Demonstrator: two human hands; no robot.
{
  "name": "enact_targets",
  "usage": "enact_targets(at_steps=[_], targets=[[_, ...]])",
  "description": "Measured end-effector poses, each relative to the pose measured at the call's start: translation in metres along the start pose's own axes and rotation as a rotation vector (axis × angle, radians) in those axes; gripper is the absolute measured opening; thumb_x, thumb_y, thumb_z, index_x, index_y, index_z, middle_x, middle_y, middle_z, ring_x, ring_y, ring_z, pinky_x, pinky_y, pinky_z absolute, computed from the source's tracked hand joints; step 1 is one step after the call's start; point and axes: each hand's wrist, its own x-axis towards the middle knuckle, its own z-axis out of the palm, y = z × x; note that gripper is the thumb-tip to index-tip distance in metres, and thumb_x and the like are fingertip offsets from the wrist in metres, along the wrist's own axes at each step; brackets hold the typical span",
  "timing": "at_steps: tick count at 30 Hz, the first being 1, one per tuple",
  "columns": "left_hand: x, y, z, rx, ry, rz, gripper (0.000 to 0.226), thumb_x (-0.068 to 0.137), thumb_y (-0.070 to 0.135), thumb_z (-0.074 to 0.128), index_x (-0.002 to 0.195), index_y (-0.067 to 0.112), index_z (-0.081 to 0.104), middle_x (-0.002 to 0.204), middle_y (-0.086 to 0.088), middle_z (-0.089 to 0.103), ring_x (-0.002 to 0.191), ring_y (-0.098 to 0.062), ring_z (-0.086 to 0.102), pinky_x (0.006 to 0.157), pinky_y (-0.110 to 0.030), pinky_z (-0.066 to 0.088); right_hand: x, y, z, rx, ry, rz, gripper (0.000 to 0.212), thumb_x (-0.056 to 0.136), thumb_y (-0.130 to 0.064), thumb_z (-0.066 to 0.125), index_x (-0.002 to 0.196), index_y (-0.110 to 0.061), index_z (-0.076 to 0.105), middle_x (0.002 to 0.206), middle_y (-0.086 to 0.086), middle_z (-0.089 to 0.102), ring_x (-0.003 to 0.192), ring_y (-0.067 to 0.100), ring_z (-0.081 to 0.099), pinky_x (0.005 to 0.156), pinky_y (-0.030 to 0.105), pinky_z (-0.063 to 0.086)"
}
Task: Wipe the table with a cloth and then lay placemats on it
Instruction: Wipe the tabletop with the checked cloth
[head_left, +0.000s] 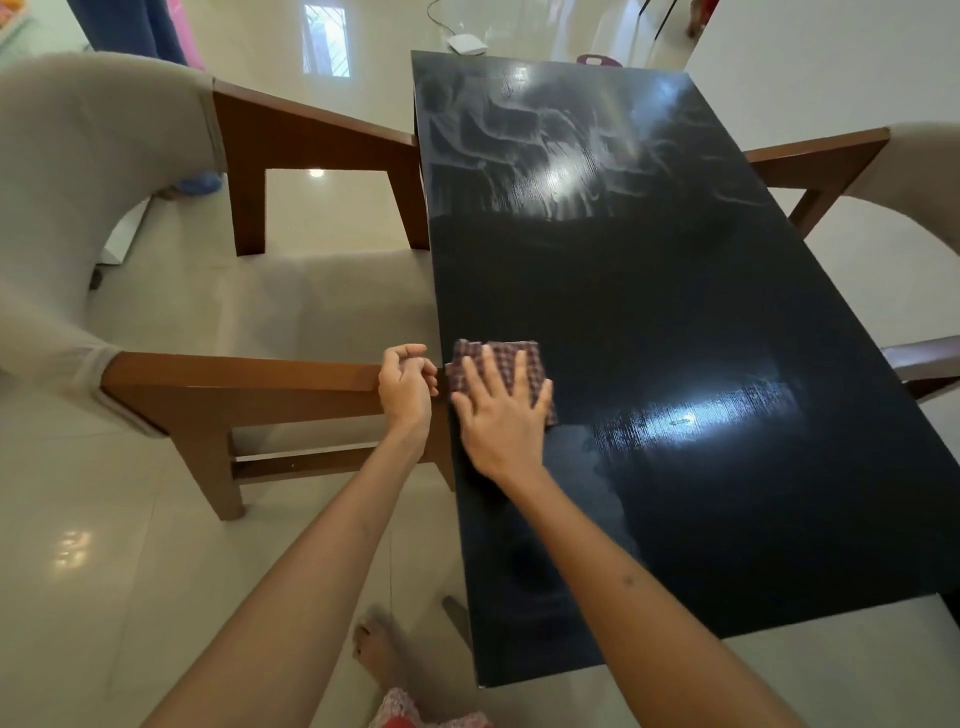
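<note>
Black glossy rectangular table (649, 312) fills the view from twelve to five o'clock, with pale smears at its far end. Beige upholstered wooden-armed chair (156, 260) stands at nine o'clock. Right hand (498, 415), fingers straight and spread, presses a folded maroon checked cloth (501, 356) onto the table's left edge. Left hand (405, 382) hangs just beside it, fingers loosely curled, holding nothing.

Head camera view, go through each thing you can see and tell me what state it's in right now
Table: dark top, smeared streaks at the far end, no placemats on it.
Cloth: folded, flat on the table near its left edge.
Right hand: fingers spread, pressing on the cloth.
Left hand: loosely curled, empty, beside the table edge.
Left chair: stands against the table's left side.
</note>
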Motion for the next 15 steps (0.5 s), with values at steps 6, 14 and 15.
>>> enact_targets(at_steps=[6, 14, 15], targets=[[0.001, -0.006, -0.005, 0.105, 0.031, 0.075, 0.024, 0.099, 0.01, 0.033, 0.094, 0.01, 0.056, 0.071, 0.0, 0.056, 0.062, -0.007, 0.053, 0.055, -0.013, 0.047, -0.022, -0.012, 0.005, -0.042, -0.009, -0.11, 0.053, 0.101, -0.05, 0.017, 0.152, -0.037, 0.02, 0.162, -0.006, 0.013, 0.15, 0.029, -0.002, 0.115, 0.06, -0.005], [0.007, 0.0, -0.005, 0.312, -0.245, 0.075, 0.014, 0.097, 0.007, 0.046, 0.107, 0.012, 0.053, 0.093, -0.002, 0.058, 0.079, -0.01, 0.057, 0.067, -0.018, 0.05, -0.041, 0.055, -0.008, -0.004, 0.029, 0.228, 0.053, 0.101, -0.05, 0.017, 0.153, -0.038, 0.013, 0.162, -0.014, 0.004, 0.15, 0.023, -0.009, 0.116, 0.061, -0.005], [0.007, 0.0, -0.006, 0.316, -0.258, 0.075, 0.013, 0.097, 0.007, 0.046, 0.107, 0.012, 0.053, 0.095, -0.002, 0.058, 0.08, -0.01, 0.057, 0.067, -0.018, 0.05, -0.046, 0.067, -0.01, -0.008, 0.035, 0.262, 0.054, 0.101, -0.05, 0.018, 0.153, -0.038, 0.013, 0.162, -0.014, 0.005, 0.15, 0.023, -0.009, 0.116, 0.061, -0.004]])
